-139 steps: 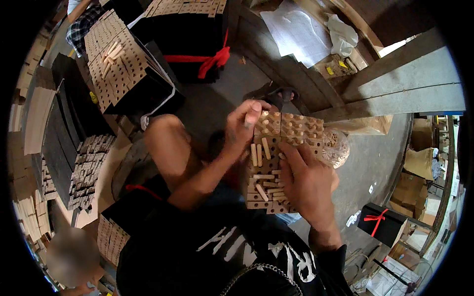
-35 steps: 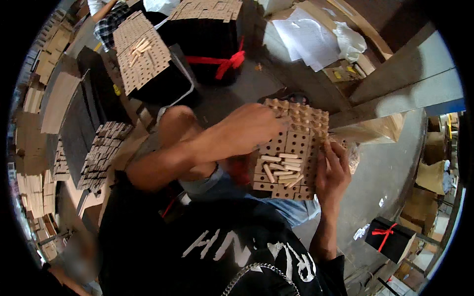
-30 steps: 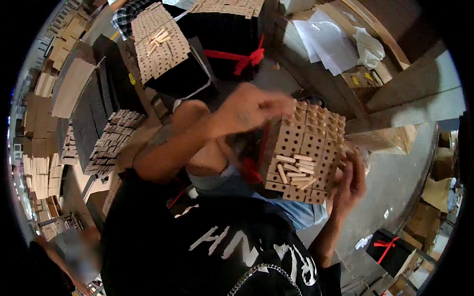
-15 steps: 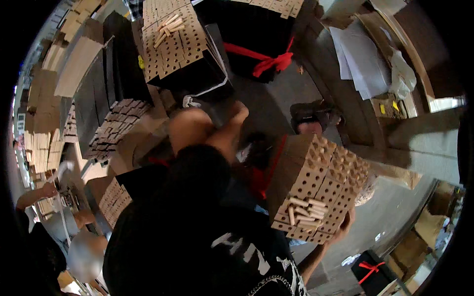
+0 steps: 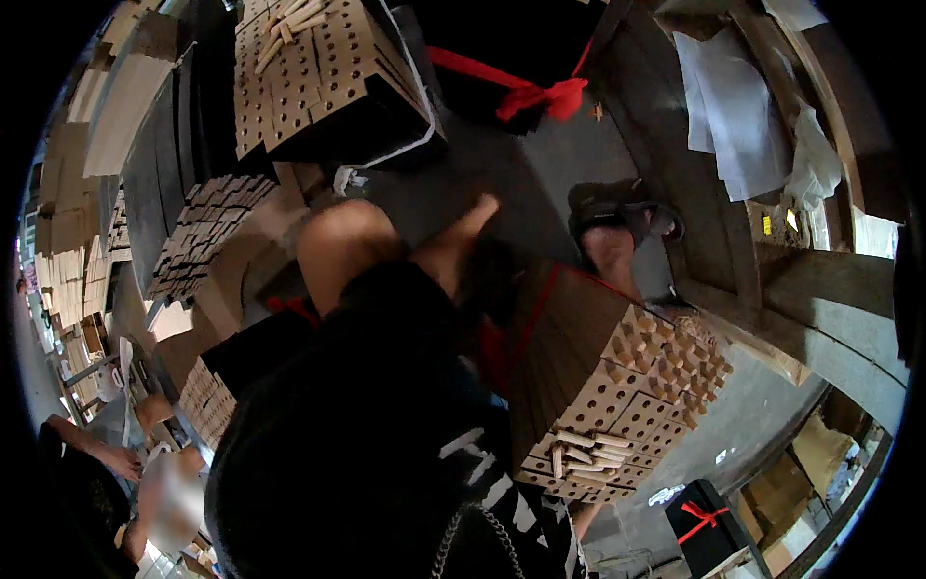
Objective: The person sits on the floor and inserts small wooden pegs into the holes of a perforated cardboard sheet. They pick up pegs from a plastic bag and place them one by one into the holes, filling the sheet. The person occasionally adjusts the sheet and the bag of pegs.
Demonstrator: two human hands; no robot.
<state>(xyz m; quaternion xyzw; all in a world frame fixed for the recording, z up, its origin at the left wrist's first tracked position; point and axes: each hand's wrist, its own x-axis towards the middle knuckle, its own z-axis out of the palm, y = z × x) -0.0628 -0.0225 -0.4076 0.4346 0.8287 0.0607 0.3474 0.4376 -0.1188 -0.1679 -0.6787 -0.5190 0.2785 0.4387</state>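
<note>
A bundle of light-brown wooden pieces with rows of drilled holes stands tilted in front of me at the right. Many short dowels stick out of the holes toward its far right corner. Several loose dowels lie in a heap on the near end. A red strap runs along the bundle's side. Only a strip of my right forearm shows below the bundle's near edge; my right hand is hidden by the bundle, fingers unseen. My left hand is not in view.
Another drilled bundle with loose dowels stands far left. Beside it sits a black bundle tied with a red ribbon. Stacked boards rise at left, near a co-worker's hand. My sandalled foot is beyond the bundle.
My right hand, earlier on the bundle's right side, has gone behind its near edge. The bundle appears lower and turned in the view. My head view has shifted.
</note>
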